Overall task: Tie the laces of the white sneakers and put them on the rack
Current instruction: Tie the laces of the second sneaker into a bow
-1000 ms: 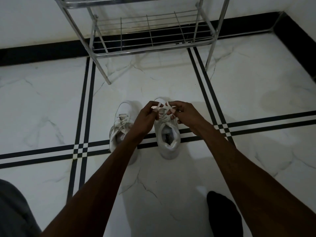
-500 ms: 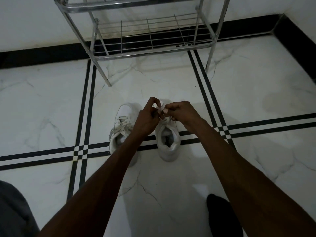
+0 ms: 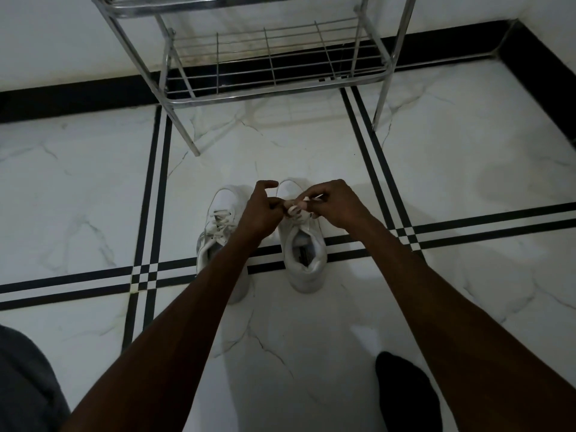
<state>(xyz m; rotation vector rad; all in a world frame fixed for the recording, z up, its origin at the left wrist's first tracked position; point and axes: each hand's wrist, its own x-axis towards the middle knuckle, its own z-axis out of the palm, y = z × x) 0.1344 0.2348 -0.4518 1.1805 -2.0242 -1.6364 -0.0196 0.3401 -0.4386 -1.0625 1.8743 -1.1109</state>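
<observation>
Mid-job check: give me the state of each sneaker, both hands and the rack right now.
Right sneaker: on floor, laces mid-tie.
Left sneaker: on floor, laced, knot unclear.
Left hand: pinching lace.
Right hand: pinching lace.
Rack: lower shelf holds no shoes.

marble floor point(image 3: 467, 169), white sneakers point(image 3: 304, 254), metal rack point(image 3: 271, 92)

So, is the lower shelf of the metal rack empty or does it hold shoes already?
Empty: the lower shelf shows only bare wire bars, and both white sneakers stand on the floor.
</observation>
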